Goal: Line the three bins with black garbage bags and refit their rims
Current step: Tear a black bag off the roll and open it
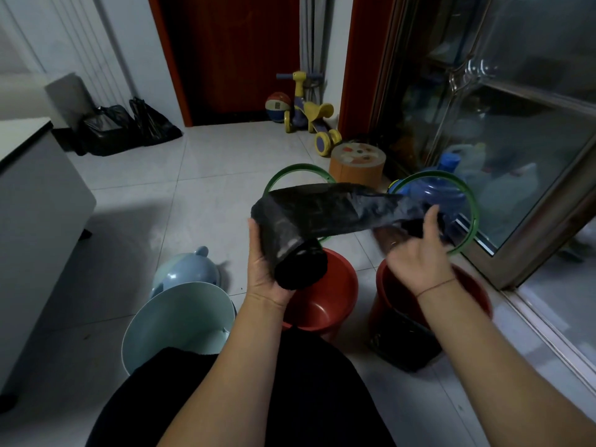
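My left hand (266, 269) holds a roll of black garbage bags (290, 240) above the floor. A strip of bag (354, 208) runs off the roll to the right, where my right hand (419, 253) pinches its far end. Below stand three bins: a light blue one (174, 321) at the left, a red one (335, 285) in the middle and a red one (474, 285) at the right. Two green rims lie on the tiles behind them, one (296, 169) in the middle and one (467, 201) at the right. A black bag (403, 343) hangs down the front of the right red bin.
A light blue lid (190, 269) lies behind the blue bin. A blue water jug (435, 195), a round stool (356, 164), a toy scooter (309, 114) and a ball (278, 106) stand further back. Full black bags (129, 127) sit at left. A glass door (516, 140) borders the right.
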`<state>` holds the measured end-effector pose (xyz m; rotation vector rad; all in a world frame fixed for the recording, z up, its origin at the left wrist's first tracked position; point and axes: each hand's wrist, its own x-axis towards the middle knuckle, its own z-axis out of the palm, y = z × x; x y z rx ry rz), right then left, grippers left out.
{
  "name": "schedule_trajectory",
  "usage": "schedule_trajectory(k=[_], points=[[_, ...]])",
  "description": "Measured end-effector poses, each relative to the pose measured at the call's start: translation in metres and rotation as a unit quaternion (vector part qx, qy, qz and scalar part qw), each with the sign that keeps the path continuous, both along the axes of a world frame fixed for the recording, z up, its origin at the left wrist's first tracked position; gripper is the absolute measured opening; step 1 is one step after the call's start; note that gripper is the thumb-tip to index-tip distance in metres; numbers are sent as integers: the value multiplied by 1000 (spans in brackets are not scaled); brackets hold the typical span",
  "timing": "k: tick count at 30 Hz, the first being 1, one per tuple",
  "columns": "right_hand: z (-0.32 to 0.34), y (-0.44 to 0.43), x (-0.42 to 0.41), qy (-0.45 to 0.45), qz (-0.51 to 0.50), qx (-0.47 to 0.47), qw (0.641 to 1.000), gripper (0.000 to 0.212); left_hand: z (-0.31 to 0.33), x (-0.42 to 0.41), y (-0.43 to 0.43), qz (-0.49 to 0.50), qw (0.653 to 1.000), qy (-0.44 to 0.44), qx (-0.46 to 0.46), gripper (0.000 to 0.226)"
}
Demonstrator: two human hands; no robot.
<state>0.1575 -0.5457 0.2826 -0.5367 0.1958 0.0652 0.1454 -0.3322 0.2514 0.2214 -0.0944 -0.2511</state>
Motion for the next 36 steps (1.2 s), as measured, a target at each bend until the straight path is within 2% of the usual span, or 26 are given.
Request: schedule_trajectory(k=[2,3,5,6,9,12,15,19,22,24,26,28,30,34,36], points=[[-7,26,-18,-20,109,-40,993,85,2,1,-2,-25,996,2,82,71],[-9,40,-25,-38,142,-55,988,86,3,1,-3,-29,990,10,134,82],[-6,67,-33,-54,152,-97,982,73,4,1,-4,-41,977,26,207,100],[-3,77,-33,-50,130,-132,981,62,3,0,-4,-46,975,24,214,102],[2,90,-22,8,19,-230,973,30,1,0,0,-43,987,7,154,92],[6,92,-14,16,-28,-258,966,16,1,0,2,-25,1000,3,3,82],[12,96,-10,17,-42,-261,964,16,0,0,3,11,999,-14,-40,80],[20,91,0,36,-55,-202,977,20,-2,-2,5,39,999,11,-31,82],[25,86,10,32,-30,-175,984,39,-3,-9,8,5,999,12,-40,78],[31,87,12,48,13,-176,983,42,-6,-13,15,1,999,17,-36,73],[35,90,11,62,87,-202,974,43,-5,-16,23,11,1000,25,-11,78],[39,93,7,49,183,-229,955,52,1,-16,30,13,1000,26,13,83],[40,98,2,23,250,-235,939,62,9,-15,35,11,999,20,39,78],[40,110,-4,2,289,-218,932,68,13,-14,42,11,999,16,42,70],[36,114,-6,5,282,-206,937,65,9,-14,44,14,999,19,45,67]])
